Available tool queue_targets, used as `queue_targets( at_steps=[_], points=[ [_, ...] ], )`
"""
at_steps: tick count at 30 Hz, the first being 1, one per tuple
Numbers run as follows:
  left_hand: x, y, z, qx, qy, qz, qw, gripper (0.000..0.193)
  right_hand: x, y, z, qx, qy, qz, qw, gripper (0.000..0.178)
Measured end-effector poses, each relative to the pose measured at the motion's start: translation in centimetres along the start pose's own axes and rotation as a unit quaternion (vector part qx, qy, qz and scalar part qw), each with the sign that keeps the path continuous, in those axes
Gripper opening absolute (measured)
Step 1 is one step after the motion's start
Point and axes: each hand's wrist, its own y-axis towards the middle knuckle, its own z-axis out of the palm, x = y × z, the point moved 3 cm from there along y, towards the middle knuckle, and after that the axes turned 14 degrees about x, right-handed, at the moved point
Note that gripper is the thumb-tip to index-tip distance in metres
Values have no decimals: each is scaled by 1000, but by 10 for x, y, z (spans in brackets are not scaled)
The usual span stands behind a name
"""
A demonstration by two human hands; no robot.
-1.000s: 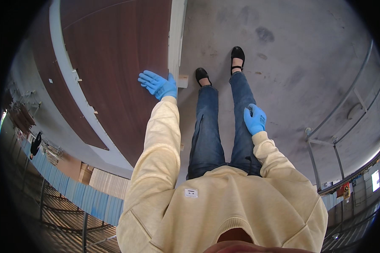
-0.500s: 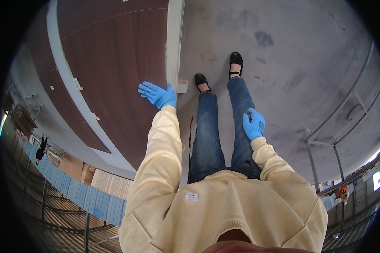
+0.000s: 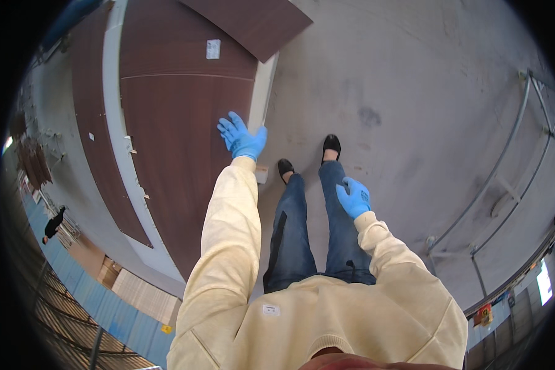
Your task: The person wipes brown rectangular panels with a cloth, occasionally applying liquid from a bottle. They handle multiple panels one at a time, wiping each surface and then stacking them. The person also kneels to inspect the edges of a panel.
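My left hand point(image 3: 242, 139), in a blue glove, is stretched out with fingers apart at the right edge of a dark brown wood-grain panel point(image 3: 172, 117). Whether the palm touches the surface or hovers over it, I cannot tell. A pale strip point(image 3: 263, 89) runs along that edge. At the far end, another brown board point(image 3: 253, 24) lies askew on top, its corner jutting past the edge, beside a white label point(image 3: 213, 49). My right hand point(image 3: 354, 197), also blue-gloved, hangs before my right thigh, thumb apart from loosely bent fingers, holding nothing visible.
To the right stands a grey metal tube frame point(image 3: 502, 172) on the concrete floor point(image 3: 413, 154). Another brown panel point(image 3: 102, 148) lies farther left. A small pale block point(image 3: 262, 174) sticks out below the near panel's edge. A person in dark clothes point(image 3: 54, 225) is far left.
I have moved forward along the panel, and the skewed board and the label have come into view. My left hand has slid farther along the edge, still empty. My right hand stays by my thigh.
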Motion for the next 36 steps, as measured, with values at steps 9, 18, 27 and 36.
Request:
queue_targets(
  at_steps=[9, 18, 27, 36],
  points=[
    [-15, 6, -48, 192, 6, -4, 981, 127, 186, 251, -116, 1, 364, -95, 926, 79],
    [-15, 13, -72, 296, -8, -2, 955, 135, 314, 322, -161, 94, 727, -77, 676, 42],
    [-78, 41, -193, 287, -235, 40, 928, 87, 356, 217, -292, 132, 684, -119, 708, 34],
    [-339, 70, -415, 232, -908, 112, 330, 55, 432, 101, -521, 256, 593, -160, 746, 57]
  ],
)
